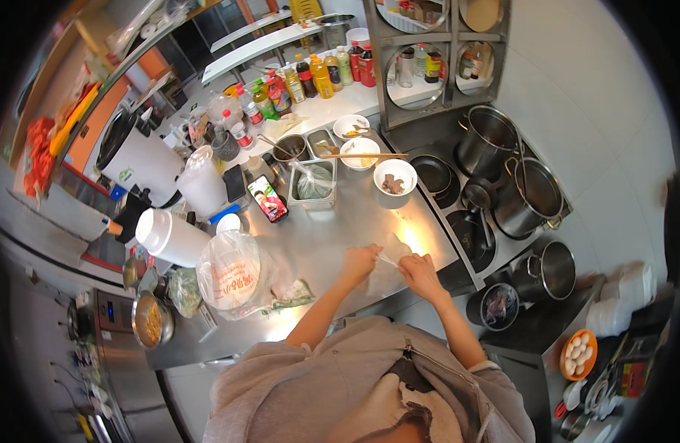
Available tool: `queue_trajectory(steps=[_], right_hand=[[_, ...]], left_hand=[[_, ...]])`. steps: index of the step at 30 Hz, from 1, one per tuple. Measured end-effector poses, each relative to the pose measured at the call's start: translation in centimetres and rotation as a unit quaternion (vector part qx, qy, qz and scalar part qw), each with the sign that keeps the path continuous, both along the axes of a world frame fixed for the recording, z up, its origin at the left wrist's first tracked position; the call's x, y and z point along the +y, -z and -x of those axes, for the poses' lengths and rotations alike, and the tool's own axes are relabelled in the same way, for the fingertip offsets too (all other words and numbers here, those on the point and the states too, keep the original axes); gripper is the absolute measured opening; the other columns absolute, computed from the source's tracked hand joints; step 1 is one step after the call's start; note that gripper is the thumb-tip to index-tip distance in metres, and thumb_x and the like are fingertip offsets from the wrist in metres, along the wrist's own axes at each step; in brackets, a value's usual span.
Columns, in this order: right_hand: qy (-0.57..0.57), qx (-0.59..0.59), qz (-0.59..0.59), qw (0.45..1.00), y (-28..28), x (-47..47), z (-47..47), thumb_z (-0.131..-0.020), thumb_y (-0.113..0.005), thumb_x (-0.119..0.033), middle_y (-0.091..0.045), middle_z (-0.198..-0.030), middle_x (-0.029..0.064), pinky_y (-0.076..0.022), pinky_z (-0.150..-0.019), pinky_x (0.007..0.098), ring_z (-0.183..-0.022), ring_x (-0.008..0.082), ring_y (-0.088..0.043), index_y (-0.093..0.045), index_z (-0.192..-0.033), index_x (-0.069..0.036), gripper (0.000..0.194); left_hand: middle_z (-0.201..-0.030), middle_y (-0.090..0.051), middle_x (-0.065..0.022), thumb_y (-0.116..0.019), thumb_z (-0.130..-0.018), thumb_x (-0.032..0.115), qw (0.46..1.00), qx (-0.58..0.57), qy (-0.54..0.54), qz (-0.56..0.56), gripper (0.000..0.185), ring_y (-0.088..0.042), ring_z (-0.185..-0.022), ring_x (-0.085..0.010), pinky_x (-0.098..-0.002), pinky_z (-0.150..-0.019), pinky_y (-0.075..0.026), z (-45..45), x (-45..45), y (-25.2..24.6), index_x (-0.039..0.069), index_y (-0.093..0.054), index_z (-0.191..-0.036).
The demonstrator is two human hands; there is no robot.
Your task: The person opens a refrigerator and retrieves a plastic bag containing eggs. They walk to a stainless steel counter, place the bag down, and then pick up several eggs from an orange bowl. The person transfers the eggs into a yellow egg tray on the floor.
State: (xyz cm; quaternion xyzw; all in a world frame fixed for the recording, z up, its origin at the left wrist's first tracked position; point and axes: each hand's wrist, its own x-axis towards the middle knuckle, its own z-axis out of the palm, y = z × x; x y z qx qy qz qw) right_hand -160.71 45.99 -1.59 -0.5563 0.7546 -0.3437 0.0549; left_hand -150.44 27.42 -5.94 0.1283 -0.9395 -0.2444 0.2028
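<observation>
A thin translucent plastic bag (385, 277) hangs between my two hands at the right front edge of the steel counter (329, 238). My left hand (362, 263) pinches one side of its gathered top, and my right hand (420, 274) grips the other side. What the bag holds cannot be made out. Beyond my hands stands a white bowl (395, 178) with brown pieces in it. Behind it is another white bowl (360, 149) with chopsticks (367, 156) across it. A steel container (313, 204) with a bagged green food (313, 183) sits to the left of the bowls.
On the right is a stove with tall pots (525, 205) and pans (430, 174). A lit phone (268, 198), a white jug (174, 235) and a plastic-wrapped tub (232, 271) occupy the counter's left. Bottles (320, 77) line the back shelf. An orange bowl of eggs (578, 354) is far right.
</observation>
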Motion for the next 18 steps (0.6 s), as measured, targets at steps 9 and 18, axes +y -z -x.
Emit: queue_trajectory(steps=[9,18], right_hand=[[-0.07,0.054,-0.07,0.994,5.0,-3.6,1.4,-0.086,-0.059,-0.017,-0.057,-0.077,0.004,-0.0324,-0.075,0.0362,-0.08,0.0237,-0.052,-0.054,-0.083,-0.01,0.009],[-0.077,0.071,0.083,0.991,5.2,-6.5,-1.1,-0.082,-0.061,-0.01,-0.058,-0.106,0.0121,-0.0334,-0.093,0.0427,-0.107,0.0296,-0.049,-0.058,-0.105,-0.003,0.024]], left_hand=[[-0.069,-0.066,-0.0112,-0.057,-0.085,0.02,0.984,-0.06,-0.16,0.042,0.013,-0.064,-0.064,-0.0319,-0.0429,-0.058,-0.049,-3.9,-2.2,0.5,0.015,-0.068,-0.088],[-0.084,-0.062,-0.01,-0.054,-0.092,0.019,0.976,0.161,-0.084,-0.119,0.017,-0.06,-0.071,-0.027,-0.0365,-0.065,-0.048,-3.4,1.4,-0.8,0.007,-0.062,-0.084]])
